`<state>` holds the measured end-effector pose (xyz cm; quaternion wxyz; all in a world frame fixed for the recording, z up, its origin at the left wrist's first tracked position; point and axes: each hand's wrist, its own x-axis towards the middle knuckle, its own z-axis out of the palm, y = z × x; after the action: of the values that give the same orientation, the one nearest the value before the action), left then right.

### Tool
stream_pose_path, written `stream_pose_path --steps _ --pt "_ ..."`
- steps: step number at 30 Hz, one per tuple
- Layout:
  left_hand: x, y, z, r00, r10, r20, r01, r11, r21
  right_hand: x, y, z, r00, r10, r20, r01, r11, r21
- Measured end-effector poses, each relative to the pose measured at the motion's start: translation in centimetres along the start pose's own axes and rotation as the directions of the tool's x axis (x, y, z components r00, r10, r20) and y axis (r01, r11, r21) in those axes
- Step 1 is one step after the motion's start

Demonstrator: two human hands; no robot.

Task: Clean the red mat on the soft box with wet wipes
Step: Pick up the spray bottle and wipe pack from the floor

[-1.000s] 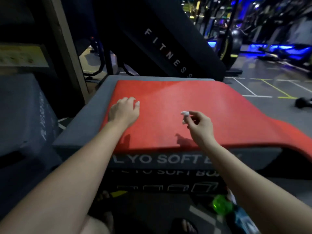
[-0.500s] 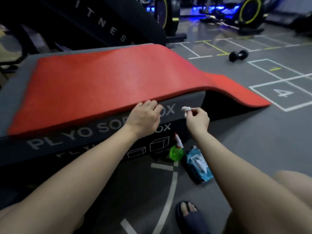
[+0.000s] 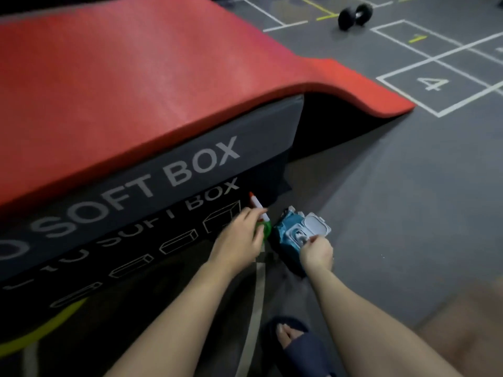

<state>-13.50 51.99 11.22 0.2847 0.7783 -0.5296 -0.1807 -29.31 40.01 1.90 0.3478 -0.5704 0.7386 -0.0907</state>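
Fetching wipes: right hand (image 3: 317, 251) pinches into the open blue wipe pack (image 3: 286, 225), left hand (image 3: 239, 238), fingers' hold unclear, at the green spray bottle (image 3: 266, 229); next, pull a sheet for the red foam mat (image 3: 136, 77) atop the grey soft box (image 3: 245, 137).

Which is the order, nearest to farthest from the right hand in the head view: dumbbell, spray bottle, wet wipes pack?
1. wet wipes pack: on the floor, lid open, directly at the right hand, whose fingers pinch at its opening.
2. spray bottle: just left of the pack, at the foot of the box.
3. dumbbell: far off on the floor, at the top of the frame.
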Motion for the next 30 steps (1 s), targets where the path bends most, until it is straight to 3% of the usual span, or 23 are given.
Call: stream_pose_path --steps 5,9,13,15,19,23,26,30 --pt "1.2 -3.9 2.4 0.992 -0.053 0.115 0.071 0.985 -0.159 3.9 -3.3 1.9 0.971 -0.214 -0.101 0.221 0.973 0.063" --pt "3.5 -5.9 3.2 0.986 -0.119 0.12 0.145 0.961 -0.234 9.0 -6.4 5.7 0.916 -0.4 -0.011 0.4 0.916 -0.007" --pt "4.6 -6.7 4.3 0.989 -0.098 0.113 0.128 0.944 -0.304 13.7 -5.7 9.8 0.911 -0.383 0.153 0.411 0.876 -0.252" --pt "5.1 -7.2 4.9 0.99 -0.093 0.104 0.122 0.938 -0.323 14.6 -5.2 10.6 0.93 -0.343 0.129 0.367 0.873 -0.323" --pt "6.0 -7.9 5.2 0.993 -0.098 0.06 0.113 0.936 -0.334 13.0 -5.3 10.2 0.962 -0.272 0.021 0.272 0.956 -0.106" --pt "6.4 -6.2 4.4 0.997 -0.08 -0.019 0.069 0.941 -0.331 10.3 -6.5 6.2 0.957 -0.254 -0.136 0.281 0.931 0.234" --pt "7.1 -4.1 4.0 0.988 -0.049 -0.148 0.009 0.965 -0.262 8.0 -7.8 0.8 0.985 -0.076 -0.152 0.142 0.858 0.493" --pt "8.3 1.0 4.7 0.998 0.04 -0.05 -0.053 0.958 -0.282 3.8 -7.0 -7.9 0.99 -0.066 -0.126 0.137 0.665 0.734"
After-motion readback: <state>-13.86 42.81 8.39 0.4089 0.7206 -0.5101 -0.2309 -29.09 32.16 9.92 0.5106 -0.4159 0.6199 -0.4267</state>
